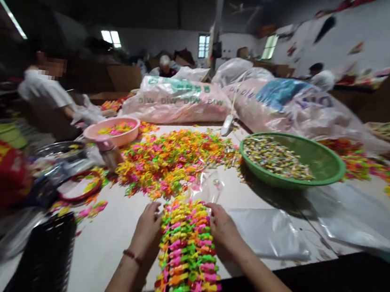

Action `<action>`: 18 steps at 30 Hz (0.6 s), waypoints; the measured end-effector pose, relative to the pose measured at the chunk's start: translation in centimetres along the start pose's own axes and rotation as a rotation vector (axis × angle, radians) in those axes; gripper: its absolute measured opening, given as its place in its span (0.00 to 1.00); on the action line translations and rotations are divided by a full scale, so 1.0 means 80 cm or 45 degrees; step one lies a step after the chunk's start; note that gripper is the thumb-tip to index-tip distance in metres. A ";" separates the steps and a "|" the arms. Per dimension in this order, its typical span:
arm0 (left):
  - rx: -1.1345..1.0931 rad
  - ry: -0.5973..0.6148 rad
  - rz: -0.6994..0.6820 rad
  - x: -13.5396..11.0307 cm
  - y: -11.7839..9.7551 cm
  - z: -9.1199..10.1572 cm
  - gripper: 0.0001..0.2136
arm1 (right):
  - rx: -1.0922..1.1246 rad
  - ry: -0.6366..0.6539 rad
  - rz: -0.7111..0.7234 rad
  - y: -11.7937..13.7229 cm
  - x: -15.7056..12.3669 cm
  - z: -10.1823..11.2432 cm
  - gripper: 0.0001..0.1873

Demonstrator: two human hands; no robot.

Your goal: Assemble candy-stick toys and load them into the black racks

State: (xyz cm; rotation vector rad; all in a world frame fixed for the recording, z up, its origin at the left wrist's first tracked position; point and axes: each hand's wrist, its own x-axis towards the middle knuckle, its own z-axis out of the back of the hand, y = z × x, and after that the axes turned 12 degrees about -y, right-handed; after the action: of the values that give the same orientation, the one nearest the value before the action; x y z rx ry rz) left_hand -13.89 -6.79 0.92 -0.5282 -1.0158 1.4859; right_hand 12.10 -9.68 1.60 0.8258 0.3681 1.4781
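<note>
Rows of bright plastic pieces [188,259], yellow, pink, green and orange, run up the middle toward the far side from the person's own body, packed close side by side; what backs or carries them I can't make out. At their far end the left hand [152,214] sits at one edge with fingers curled, and the right hand [222,225] reaches its fingertips to the opposite corner. Whether either is pinching something or only steadying the edge, I cannot tell. Just past them on the white counter [107,249] lie a clear plastic bag [208,185] and a big loose heap of similar pieces [168,157]. To my mind the risk is in the neatness: an uneven pull from one side could skew the rows or shake pieces off, and strays from so near a heap could get mixed in. That filmy bag might snag on a fingertip, too. Over to the right, the green basin [327,169] stands near the flat clear bags [269,233]; a careless elbow could drag those about.
</note>
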 end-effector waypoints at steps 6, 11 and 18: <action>-0.079 0.073 -0.019 0.028 0.004 -0.011 0.06 | 0.000 0.007 -0.043 -0.005 0.030 -0.011 0.09; -0.337 0.137 0.381 0.041 -0.004 -0.020 0.11 | -0.003 -0.073 -0.210 -0.007 0.053 -0.018 0.11; -0.009 -0.152 -0.073 0.020 -0.059 0.003 0.13 | -0.090 -0.129 -0.028 0.019 0.027 -0.005 0.12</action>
State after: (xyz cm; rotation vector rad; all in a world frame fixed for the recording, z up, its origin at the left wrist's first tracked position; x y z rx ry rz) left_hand -11.77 -5.75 5.31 -0.4157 -1.1209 1.4770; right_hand 10.96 -7.63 2.91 0.8338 0.2473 1.4150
